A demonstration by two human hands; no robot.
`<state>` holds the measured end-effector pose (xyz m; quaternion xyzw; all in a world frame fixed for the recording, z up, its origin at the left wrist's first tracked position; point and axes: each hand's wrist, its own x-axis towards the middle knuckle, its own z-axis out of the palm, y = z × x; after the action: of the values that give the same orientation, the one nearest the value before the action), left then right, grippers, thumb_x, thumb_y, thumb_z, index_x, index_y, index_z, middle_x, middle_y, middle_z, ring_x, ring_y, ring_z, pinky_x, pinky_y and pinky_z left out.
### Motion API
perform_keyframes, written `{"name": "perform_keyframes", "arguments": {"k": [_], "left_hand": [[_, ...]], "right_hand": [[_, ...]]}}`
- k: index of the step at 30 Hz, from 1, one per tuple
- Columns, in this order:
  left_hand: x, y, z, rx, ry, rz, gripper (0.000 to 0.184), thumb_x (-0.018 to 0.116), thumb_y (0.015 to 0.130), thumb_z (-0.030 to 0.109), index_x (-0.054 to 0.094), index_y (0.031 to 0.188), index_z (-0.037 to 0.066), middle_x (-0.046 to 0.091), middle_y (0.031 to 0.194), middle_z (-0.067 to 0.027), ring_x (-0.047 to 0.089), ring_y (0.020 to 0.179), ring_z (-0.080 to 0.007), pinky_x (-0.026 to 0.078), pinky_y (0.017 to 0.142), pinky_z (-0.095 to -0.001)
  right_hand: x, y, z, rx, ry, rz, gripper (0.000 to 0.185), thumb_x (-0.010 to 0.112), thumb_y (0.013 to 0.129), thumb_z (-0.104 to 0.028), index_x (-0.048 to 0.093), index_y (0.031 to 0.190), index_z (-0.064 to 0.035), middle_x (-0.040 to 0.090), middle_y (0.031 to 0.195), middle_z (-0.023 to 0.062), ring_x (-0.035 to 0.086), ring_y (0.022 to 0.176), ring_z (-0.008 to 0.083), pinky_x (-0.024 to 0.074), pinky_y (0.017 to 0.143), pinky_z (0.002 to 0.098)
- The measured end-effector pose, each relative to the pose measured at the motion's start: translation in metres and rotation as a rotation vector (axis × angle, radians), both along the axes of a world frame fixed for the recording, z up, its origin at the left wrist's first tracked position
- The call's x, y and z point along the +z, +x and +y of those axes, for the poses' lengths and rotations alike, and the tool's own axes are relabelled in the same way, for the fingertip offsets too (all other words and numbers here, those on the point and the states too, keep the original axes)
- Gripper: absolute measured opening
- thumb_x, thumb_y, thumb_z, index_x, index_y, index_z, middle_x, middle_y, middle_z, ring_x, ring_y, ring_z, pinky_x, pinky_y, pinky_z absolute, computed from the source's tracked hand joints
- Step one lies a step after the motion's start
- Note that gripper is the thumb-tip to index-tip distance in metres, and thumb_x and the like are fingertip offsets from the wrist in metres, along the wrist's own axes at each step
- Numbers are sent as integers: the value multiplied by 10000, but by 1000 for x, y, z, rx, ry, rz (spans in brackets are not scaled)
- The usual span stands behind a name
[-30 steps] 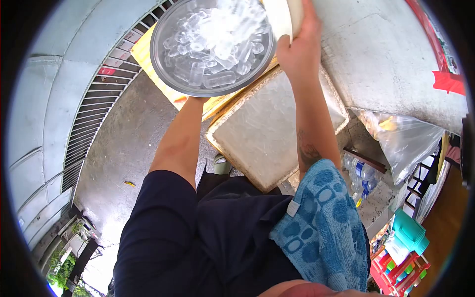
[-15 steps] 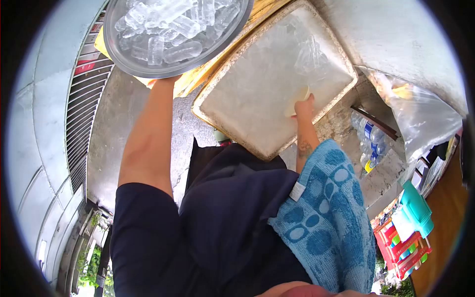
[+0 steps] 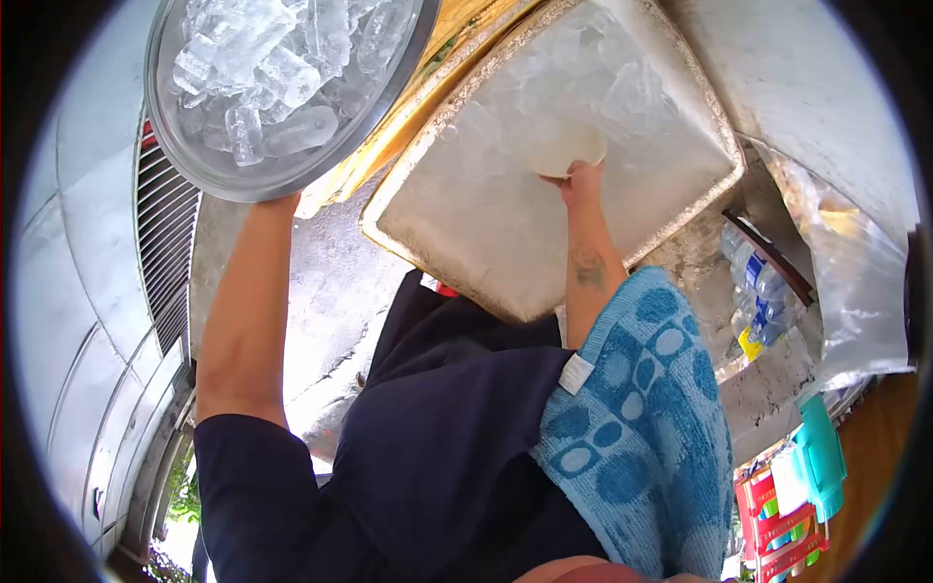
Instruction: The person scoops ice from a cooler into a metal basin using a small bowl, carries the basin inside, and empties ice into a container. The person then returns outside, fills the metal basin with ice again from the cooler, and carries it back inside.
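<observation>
A round metal basin [image 3: 369, 131], heaped with clear ice pieces [image 3: 267, 73], is at the upper left. My left hand [image 3: 279, 206] grips it from below at its near rim; most of the fingers are hidden beneath it. Inside a worn white foam box [image 3: 457, 282], my right hand [image 3: 581, 182] is closed on the near edge of a pale plastic bowl [image 3: 569, 146]. Vapour blurs the bowl's outline. Beyond the bowl, more ice [image 3: 632, 92] lies toward the far side of the box.
Yellow-brown boarding [image 3: 389, 126] runs along the box's left side. To the right lie plastic bottles [image 3: 753, 282] and a hanging clear plastic bag [image 3: 846, 262]. A blue patterned towel [image 3: 641, 418] hangs over my right side. Red and teal plastic items [image 3: 821, 457] stand at lower right.
My left hand and the basin have shifted left and slightly down in view. My right hand has moved up and left inside the box, and the pale bowl now shows more clearly.
</observation>
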<state>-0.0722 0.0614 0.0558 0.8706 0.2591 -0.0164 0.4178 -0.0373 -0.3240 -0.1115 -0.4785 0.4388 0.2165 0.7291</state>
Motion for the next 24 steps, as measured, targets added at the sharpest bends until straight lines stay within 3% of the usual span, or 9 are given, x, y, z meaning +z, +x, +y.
{"name": "perform_keyframes", "arguments": {"k": [3,9,13,15,18,24], "left_hand": [[5,-2,-1,8,-10,10,601,566,774,391,368,1242,70,418,1233,-119,370,1139,-229,270,981,-351],[10,-3,-2,25,-32,20,602,569,773,390,368,1242,69,418,1234,-119,369,1141,-229,269,982,-351],[8,-4,-1,34,-40,25,603,572,773,389,369,1242,69,417,1235,-119,368,1142,-229,269,982,-351],[8,-3,-1,35,-42,21,604,573,772,388,369,1242,69,417,1235,-119,368,1142,-229,269,982,-351],[10,-3,-1,40,-56,20,604,574,772,388,369,1242,69,417,1235,-119,367,1143,-229,268,982,-351],[10,-4,-1,55,-63,24,606,578,771,386,369,1243,68,417,1236,-119,366,1144,-229,268,982,-351]], "right_hand": [[-14,2,-6,109,271,-135,768,330,552,101,222,1272,-145,349,1212,168,460,1039,395,516,619,550],[-51,17,20,-51,183,-311,828,332,542,116,198,1293,-205,325,1249,123,343,1161,361,459,760,542],[-37,36,22,-39,272,-261,833,338,536,119,217,1297,-196,351,1235,110,363,1155,331,451,818,485],[-53,26,27,-106,370,-371,709,365,554,116,351,1225,-114,459,1132,112,472,1048,314,453,843,462],[-66,49,26,-102,331,-254,753,360,526,131,331,1233,-127,444,1138,115,444,1079,308,446,853,436],[-56,60,2,42,386,-262,733,397,526,135,361,1225,-82,464,1144,116,453,1078,314,420,890,446]]}}
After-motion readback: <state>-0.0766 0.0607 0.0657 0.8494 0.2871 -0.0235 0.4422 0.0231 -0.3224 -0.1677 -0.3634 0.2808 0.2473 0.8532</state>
